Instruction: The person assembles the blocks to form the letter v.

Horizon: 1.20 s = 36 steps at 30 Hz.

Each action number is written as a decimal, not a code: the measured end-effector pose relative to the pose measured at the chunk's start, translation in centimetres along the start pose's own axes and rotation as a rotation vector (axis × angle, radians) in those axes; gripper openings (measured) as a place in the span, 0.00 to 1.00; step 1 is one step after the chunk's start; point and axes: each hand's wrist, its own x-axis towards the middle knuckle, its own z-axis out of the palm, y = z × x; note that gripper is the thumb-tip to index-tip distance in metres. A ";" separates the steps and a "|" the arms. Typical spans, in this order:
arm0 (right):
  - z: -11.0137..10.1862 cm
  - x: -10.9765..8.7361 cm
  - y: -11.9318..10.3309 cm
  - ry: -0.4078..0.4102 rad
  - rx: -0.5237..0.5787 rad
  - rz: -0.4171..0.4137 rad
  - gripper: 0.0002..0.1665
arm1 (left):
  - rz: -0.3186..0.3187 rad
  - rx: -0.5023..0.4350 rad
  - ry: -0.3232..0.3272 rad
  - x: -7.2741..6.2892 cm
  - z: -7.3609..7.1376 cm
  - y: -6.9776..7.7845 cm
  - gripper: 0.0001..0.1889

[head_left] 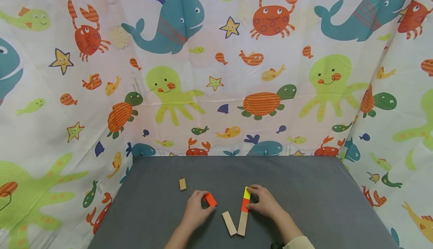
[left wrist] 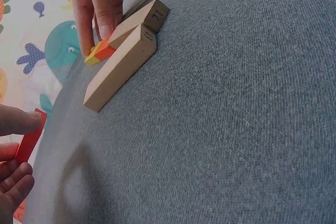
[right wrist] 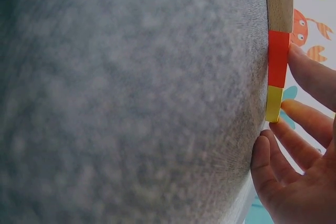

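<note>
My left hand (head_left: 197, 210) pinches a red block (head_left: 211, 199) between thumb and fingers, tilted in the left wrist view. To its right, a yellow block (head_left: 247, 192), an orange-red block (head_left: 245, 205) and a long plain wooden block (head_left: 242, 223) lie end to end in a row. My right hand (head_left: 265, 202) touches the row's right side: the thumb is at the orange-red block and fingertips are at the yellow block's far end. Another long wooden block (head_left: 229, 223) slants beside the row, their near ends close together.
A small plain wooden block (head_left: 182, 184) lies farther back on the left. Grey cloth (head_left: 314, 189) covers the table. Behind and at both sides hangs a curtain (head_left: 209, 102) printed with sea animals.
</note>
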 end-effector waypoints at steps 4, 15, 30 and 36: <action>0.0 0.1 0.0 -0.002 0.000 0.006 0.40 | 0.013 0.009 0.008 0.1 0.4 0.1 0.26; 0.0 0.2 0.0 -0.006 -0.003 0.022 0.40 | 0.015 -0.007 -0.005 0.3 1.1 0.5 0.27; 0.0 0.3 0.0 -0.015 -0.022 0.023 0.40 | 0.028 -0.040 -0.022 0.5 2.0 1.7 0.26; 0.1 0.2 -0.2 -0.012 -0.027 0.048 0.40 | 0.038 -0.031 -0.032 0.5 2.5 1.6 0.25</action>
